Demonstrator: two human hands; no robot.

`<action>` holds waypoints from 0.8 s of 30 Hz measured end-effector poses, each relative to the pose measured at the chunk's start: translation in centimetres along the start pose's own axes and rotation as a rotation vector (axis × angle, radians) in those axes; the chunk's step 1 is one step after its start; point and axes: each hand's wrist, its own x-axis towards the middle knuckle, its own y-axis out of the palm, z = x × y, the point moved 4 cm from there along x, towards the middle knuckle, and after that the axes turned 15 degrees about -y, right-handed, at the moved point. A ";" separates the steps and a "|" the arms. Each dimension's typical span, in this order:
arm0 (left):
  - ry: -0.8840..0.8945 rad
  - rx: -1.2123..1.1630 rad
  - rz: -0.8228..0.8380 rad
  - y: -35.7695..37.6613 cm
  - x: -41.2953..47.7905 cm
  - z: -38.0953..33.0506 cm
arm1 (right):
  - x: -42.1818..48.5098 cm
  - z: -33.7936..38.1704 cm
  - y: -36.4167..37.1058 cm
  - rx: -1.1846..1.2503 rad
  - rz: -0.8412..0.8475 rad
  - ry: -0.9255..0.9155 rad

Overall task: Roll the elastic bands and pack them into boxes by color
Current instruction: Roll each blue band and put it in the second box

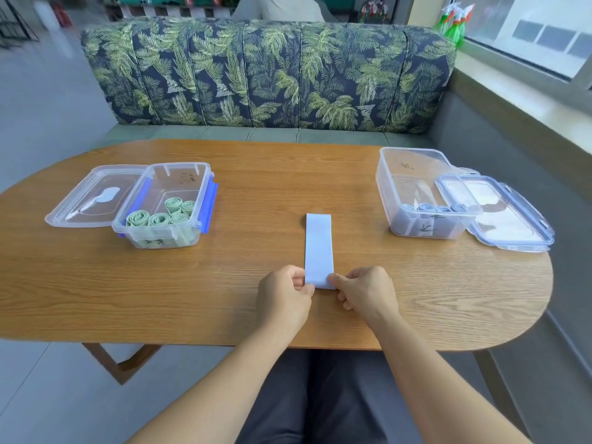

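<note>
Your left hand (285, 294) and right hand (362, 291) pinch the near corners of the pale blue band (318, 248); it looks soft, light and floppy, so roll it tightly from there.

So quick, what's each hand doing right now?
Left hand: pinching the near end of the pale blue band.
Right hand: pinching that same near end from the other side.
</note>
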 end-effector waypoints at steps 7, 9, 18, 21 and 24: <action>-0.049 0.030 -0.002 0.2 1.2 -0.4 | 0.7 0.4 -0.2 -0.008 0.019 0.021; -0.074 0.049 0.012 0.2 1.5 -0.5 | 0.8 0.4 -0.2 -0.008 0.022 0.022; -0.163 0.109 0.085 -0.1 3.1 -1.7 | 0.2 -0.3 -0.3 0.158 -0.051 -0.015; -0.173 0.116 0.096 -0.1 3.4 -1.9 | -0.2 -0.4 -0.2 0.155 -0.066 -0.034; -0.184 0.121 0.123 -0.1 3.8 -2.1 | -0.1 -0.4 0.2 0.103 -0.056 -0.037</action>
